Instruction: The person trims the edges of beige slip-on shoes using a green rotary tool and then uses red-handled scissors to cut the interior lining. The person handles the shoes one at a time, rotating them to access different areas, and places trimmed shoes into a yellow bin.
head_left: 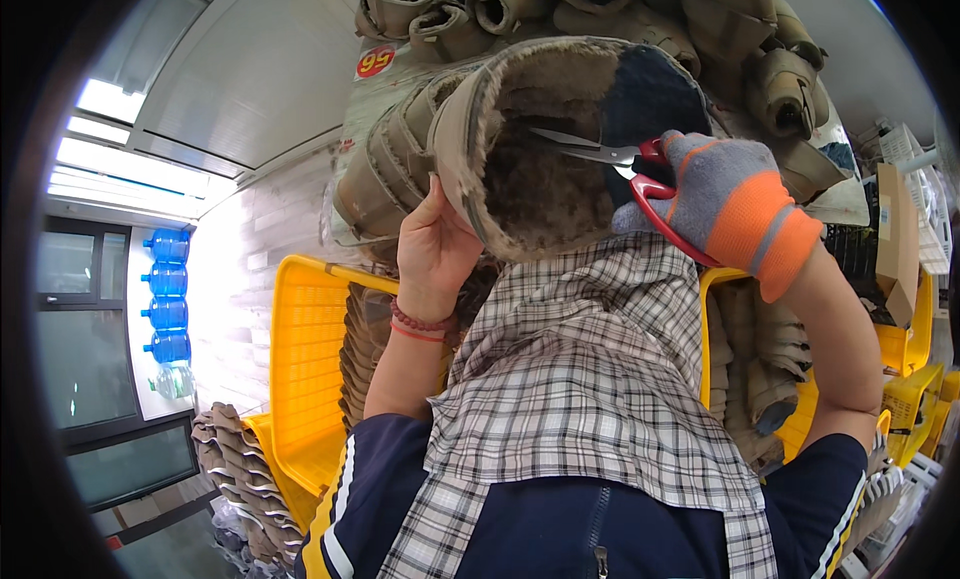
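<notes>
A tan, fur-lined boot upper (455,144) is held up before me, its wide opening turned toward me. Brown fur covers most of the inside, with a dark blue patch on the right. My left hand (438,244), bare and with bead and cord bracelets at the wrist, grips its lower left rim. In a grey and orange knit glove, my right hand (735,199) is closed round red-handled scissors (655,189). Their blades point left into the opening, slightly apart. Whether the tips touch the fur is unclear.
More tan uppers (385,194) lie stacked behind the held one, and rolled ones (500,7) crowd the table's far side. Yellow plastic baskets (305,364) with stacked pieces stand at both sides. Blue water bottles (168,279) line the left wall. A cardboard box (897,239) is at right.
</notes>
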The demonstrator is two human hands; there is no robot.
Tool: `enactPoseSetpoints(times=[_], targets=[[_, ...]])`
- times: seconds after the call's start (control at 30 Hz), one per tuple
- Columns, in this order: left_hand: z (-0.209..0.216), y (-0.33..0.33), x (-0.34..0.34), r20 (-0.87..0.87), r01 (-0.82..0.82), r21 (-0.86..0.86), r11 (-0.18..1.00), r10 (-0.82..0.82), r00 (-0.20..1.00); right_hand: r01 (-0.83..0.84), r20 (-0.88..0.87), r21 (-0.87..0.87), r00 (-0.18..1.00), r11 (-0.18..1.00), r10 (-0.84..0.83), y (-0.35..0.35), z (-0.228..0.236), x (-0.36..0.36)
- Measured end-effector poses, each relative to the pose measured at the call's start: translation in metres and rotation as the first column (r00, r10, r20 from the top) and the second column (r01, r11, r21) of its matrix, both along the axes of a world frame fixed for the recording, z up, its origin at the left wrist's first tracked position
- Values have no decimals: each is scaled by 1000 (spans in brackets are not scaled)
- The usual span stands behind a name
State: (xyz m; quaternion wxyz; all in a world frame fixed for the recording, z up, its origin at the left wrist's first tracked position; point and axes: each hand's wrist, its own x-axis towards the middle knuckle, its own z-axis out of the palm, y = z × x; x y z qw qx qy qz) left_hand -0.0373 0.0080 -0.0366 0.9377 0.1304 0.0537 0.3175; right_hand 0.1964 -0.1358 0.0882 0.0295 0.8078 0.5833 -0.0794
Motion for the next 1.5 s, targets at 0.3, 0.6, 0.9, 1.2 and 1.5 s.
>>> enactPoseSetpoints(times=[0.3,0.6,0.9,1.2,1.5], targets=[[1,-6,5,11,-31,-39,999,32,999,-30,-138,-221,990,975,-1,14,15,1],[1,-7,7,-14,-24,-26,999,24,1000,-38,-188,-168,982,985,6,20,7,4],[-1,-6,7,102,78,83,993,-87,991,-31,-179,-149,984,988,4,17,8,5],[-3,-2,2,45,42,54,998,-44,998,-142,282,371,959,918,35,-9,-8,21],[5,-9,12,62,81,88,993,-87,994,-26,89,-120,995,992,37,-1,20,7]])
